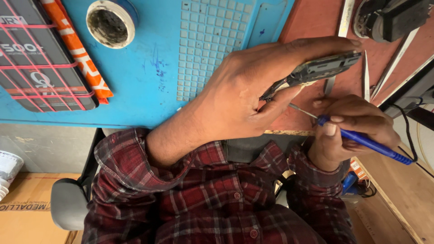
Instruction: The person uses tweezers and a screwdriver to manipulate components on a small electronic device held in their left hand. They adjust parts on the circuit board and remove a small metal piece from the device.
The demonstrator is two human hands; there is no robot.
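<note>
Phone frame [325, 68] overhangs blue mat [149, 68] edge, left-hand [253, 90] held.

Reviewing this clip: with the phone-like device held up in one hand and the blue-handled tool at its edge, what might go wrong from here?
1. The left hand holds the dark, flat phone-like device in the air, edge-on, above the reddish table; a slip might drop it.
2. The thin metal tip of the blue-handled tool in the right hand sits close to the left thumb and could jab it.
3. Metal tweezers lie just beyond and could get knocked.
</note>
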